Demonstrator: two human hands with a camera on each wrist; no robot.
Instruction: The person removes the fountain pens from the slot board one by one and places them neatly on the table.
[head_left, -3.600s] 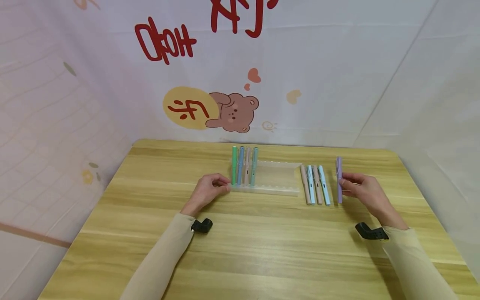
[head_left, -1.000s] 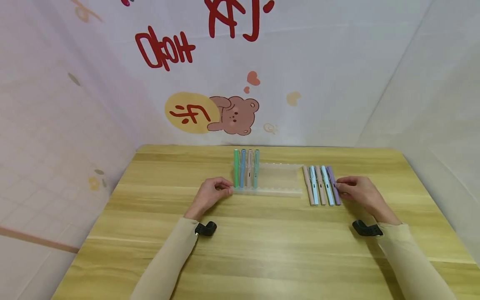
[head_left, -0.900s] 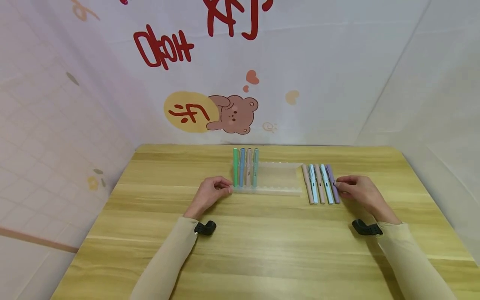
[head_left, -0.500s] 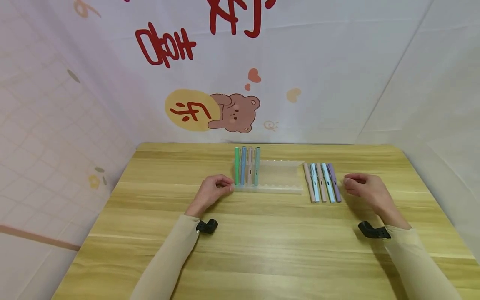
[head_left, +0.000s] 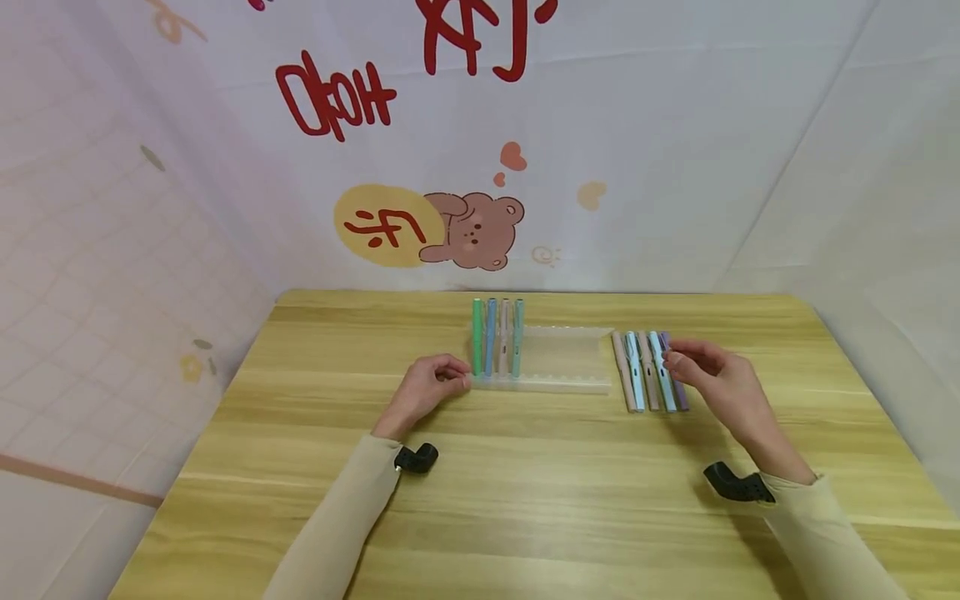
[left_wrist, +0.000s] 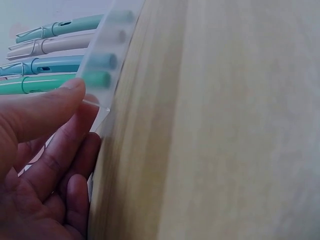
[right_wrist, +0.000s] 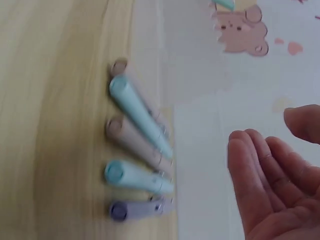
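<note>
A clear plastic pen rack (head_left: 566, 385) stands on the table. Green, blue, pale pink and teal pens sit side by side at its left end, the green pen (head_left: 477, 337) outermost. My left hand (head_left: 429, 387) pinches the rack's front left corner; the left wrist view has the thumb (left_wrist: 74, 86) on it near the green pen's end. Right of the rack lies a row of pens, two beige, two light blue and a purple pen (head_left: 681, 396). My right hand (head_left: 723, 387) is over the row's right end, partly covering the purple pen, with nothing between its spread thumb and fingers.
The wooden table (head_left: 525, 500) runs back to a white cloth backdrop (head_left: 660, 125) printed with a bear and red characters. More pale cloth hangs at both sides. Each wrist wears a black camera mount.
The right hand set the purple pen down at the right end of the row, let go and drew right, then came back left and up over the pens. The left hand stayed at the rack corner.
</note>
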